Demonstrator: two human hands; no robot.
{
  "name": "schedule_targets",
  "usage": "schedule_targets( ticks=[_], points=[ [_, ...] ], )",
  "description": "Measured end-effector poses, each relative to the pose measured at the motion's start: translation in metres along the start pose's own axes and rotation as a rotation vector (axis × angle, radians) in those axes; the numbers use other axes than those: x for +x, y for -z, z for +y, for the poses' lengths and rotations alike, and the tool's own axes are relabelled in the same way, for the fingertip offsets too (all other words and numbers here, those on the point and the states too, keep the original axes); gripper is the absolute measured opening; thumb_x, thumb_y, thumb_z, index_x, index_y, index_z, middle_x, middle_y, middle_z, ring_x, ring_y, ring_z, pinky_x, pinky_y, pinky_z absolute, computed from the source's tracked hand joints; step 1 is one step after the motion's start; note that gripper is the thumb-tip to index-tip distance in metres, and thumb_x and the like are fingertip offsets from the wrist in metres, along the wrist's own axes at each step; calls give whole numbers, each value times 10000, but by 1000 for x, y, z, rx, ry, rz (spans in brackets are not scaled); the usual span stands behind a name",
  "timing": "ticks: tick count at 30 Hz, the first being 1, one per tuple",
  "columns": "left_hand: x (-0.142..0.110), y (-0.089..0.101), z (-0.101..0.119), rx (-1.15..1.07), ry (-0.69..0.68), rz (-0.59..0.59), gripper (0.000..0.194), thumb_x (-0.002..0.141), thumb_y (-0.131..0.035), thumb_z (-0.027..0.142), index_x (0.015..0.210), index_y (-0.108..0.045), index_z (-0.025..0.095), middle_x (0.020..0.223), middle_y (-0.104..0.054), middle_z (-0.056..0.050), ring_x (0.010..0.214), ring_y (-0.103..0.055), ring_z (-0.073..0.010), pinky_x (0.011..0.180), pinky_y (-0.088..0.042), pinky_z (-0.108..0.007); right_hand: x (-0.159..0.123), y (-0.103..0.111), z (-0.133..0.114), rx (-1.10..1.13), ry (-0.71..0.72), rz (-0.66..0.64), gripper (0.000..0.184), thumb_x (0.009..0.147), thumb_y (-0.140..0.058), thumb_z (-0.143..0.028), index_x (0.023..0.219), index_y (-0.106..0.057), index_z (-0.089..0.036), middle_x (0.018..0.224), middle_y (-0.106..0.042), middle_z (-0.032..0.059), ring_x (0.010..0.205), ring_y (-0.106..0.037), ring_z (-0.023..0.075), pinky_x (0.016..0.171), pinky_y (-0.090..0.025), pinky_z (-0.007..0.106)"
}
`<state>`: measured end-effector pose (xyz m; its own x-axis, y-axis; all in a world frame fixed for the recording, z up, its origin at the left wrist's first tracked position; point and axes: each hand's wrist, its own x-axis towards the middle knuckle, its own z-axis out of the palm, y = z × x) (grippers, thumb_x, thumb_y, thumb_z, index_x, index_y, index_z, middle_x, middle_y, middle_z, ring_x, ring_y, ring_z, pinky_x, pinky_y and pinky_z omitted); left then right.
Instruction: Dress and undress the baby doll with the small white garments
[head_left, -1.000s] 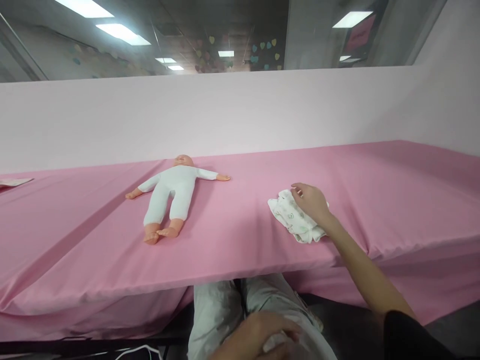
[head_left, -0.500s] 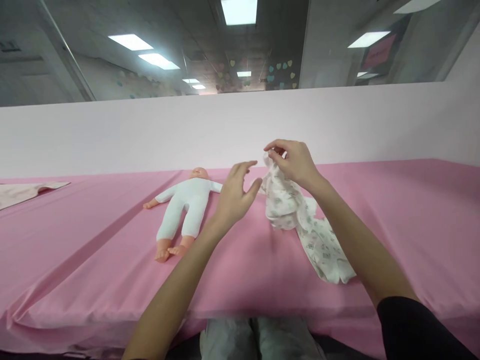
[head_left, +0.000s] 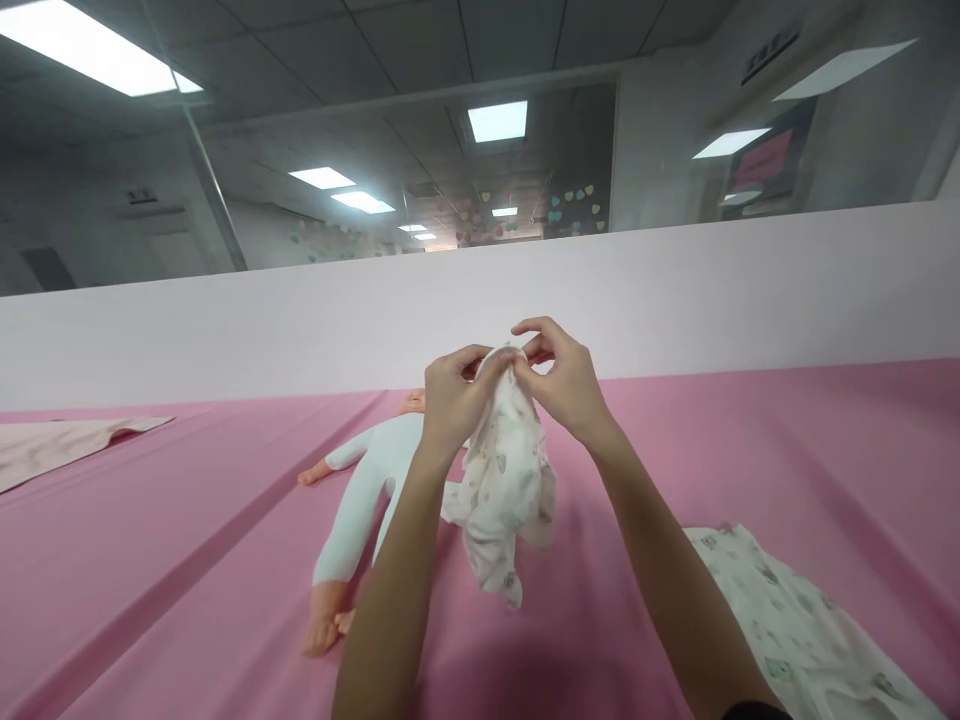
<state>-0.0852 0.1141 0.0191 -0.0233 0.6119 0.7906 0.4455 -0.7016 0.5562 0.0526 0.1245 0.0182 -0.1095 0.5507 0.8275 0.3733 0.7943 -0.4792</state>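
Observation:
A white printed baby garment [head_left: 504, 480] hangs in loose folds from my fingers above the pink-covered table. My left hand [head_left: 457, 395] pinches its top edge from the left. From the right, my right hand [head_left: 561, 375] grips the same edge between thumb and fingers. Behind my left forearm lies a baby doll [head_left: 375, 470] on its back, in white with bare feet; part of its body and head is hidden. A second printed white cloth piece [head_left: 795, 610] is spread at the lower right, beside and partly behind my right forearm.
The pink sheet [head_left: 187, 590] covers the table, with a long crease on the left. A folded pale cloth [head_left: 67, 445] lies at the far left. Behind the table runs a low white wall [head_left: 300, 330] with glass above it.
My right hand has lifted the garment off the other printed piece and brought it left. My left hand, open before, now holds its top edge too. The view has tilted up.

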Motion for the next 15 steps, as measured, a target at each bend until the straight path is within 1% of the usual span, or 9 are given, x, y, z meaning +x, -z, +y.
schedule_targets(
  ticks=[2,4,6,8,11,13,15],
  points=[
    [1,-4,-11,-1,19,51,219,779,-583,353,747,-697,168,659,-640,3,604,-524,-100,565,-394,-208,-3,-8,10,-118,-26,-15,239,787,-500,-155,1014,-533,-224,788,-591,-11,779,-548,152,706,-423,275],
    [0,-11,-21,10,23,85,215,779,-583,350,745,-705,176,619,-617,16,569,-492,-90,553,-379,-207,-8,-16,17,-338,-8,2,250,757,-484,-80,958,-559,-208,847,-592,21,839,-525,182,733,-411,301],
    [-1,-16,-28,36,25,105,220,787,-576,354,742,-709,185,581,-588,28,543,-458,-81,556,-373,-206,-13,-23,21,-579,2,4,299,724,-456,-3,927,-576,-187,907,-577,61,885,-494,208,753,-397,320],
    [0,-17,-34,49,39,161,222,787,-574,356,740,-708,184,570,-574,31,538,-445,-79,560,-374,-204,-17,-28,24,-744,-31,-57,357,693,-448,46,944,-577,-173,936,-552,86,887,-476,217,741,-391,318],
    [5,-9,-44,45,74,320,223,770,-587,361,735,-700,172,575,-562,26,540,-448,-82,541,-367,-204,-17,-28,30,-829,-109,-174,385,680,-478,55,976,-563,-175,921,-518,85,869,-469,212,697,-382,294],
    [11,1,-51,60,97,401,221,754,-600,362,718,-696,167,554,-538,28,534,-438,-82,525,-354,-204,-14,-24,33,-839,-146,-197,365,679,-505,36,975,-547,-174,911,-497,78,849,-466,203,663,-370,276],
    [16,10,-58,81,119,448,210,742,-610,354,698,-693,166,535,-513,31,529,-426,-80,517,-343,-204,-13,-19,34,-850,-176,-197,331,669,-520,20,941,-525,-168,892,-478,67,801,-459,187,613,-346,256]
  ],
)
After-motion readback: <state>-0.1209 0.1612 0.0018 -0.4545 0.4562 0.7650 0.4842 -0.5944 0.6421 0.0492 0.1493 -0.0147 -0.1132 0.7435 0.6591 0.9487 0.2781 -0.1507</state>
